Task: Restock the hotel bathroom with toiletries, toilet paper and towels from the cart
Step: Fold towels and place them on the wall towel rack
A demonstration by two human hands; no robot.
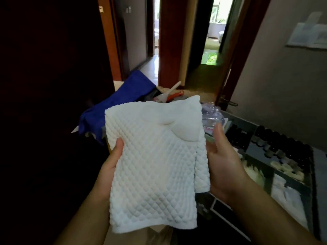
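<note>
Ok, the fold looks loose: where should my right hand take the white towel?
Pinch the white towel at its doubled right edge, coming from the right, level with the left hand gripping the opposite edge. The layers hang loose there, and the right hand is open beside it.

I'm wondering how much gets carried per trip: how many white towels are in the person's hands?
1. The white waffle towel lies between the left hand, gripping its left edge, and the right hand at its right edge. Another could be folded inside.
</note>
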